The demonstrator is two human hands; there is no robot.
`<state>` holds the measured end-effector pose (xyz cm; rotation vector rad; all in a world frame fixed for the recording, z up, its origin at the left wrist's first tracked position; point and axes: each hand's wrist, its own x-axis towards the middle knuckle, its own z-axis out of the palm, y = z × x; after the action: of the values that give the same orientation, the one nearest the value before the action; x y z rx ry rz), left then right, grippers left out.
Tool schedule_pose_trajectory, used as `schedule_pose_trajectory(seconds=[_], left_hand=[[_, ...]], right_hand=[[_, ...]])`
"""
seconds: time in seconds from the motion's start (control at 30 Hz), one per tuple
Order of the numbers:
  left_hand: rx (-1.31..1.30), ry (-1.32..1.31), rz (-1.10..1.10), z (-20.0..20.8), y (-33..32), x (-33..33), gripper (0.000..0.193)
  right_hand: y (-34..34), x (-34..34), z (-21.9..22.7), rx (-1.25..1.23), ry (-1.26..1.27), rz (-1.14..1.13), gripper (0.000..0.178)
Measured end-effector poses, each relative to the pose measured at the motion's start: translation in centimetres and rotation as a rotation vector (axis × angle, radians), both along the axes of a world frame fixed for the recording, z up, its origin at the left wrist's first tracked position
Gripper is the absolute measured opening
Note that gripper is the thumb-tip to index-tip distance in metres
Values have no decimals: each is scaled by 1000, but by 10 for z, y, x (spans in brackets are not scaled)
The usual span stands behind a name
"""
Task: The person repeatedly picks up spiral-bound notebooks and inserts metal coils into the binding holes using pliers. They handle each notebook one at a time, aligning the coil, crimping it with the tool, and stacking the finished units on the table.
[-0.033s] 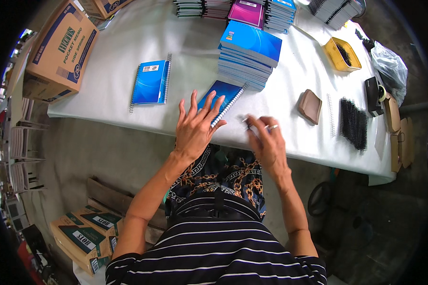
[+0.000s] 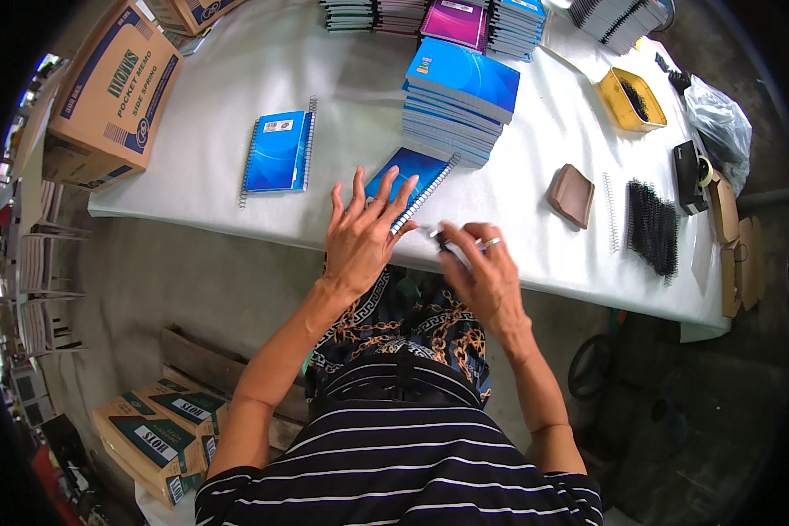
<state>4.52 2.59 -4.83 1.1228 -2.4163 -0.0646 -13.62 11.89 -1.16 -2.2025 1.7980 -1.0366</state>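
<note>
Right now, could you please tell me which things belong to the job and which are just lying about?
In use, it seems: notebook under left hand; its coil; blurred dark tool in right hand; perhaps blue stack.
Likely just lying about: large carton; plastic bag; tape.

Head camera: left one of a side-by-side pair, head-worn, wide fisheye, upright, looking steeply down
Striped shirt [image 2: 403, 465]: nearest the lens, filling the bottom centre
Left hand [image 2: 357, 244] and right hand [image 2: 489, 287]: farther off, around mid-frame
White table [image 2: 197, 167]: beyond, spread across the upper half
Corners: blackened by the round fisheye border
</note>
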Motion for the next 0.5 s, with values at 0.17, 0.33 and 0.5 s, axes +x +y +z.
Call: schedule_pose_trajectory(seconds=[0.17,0.33,0.5], left_hand=[[56,82,-2,3,11,-2,63],[41,144,23,2,11,-6,63],[-10,119,76,8,6,-3,70]], right_hand=[[4,22,-2,-12,20,-1,41],[0,23,-2,9,-9,49,30],[-28,2,26,961,-779,200,27]])
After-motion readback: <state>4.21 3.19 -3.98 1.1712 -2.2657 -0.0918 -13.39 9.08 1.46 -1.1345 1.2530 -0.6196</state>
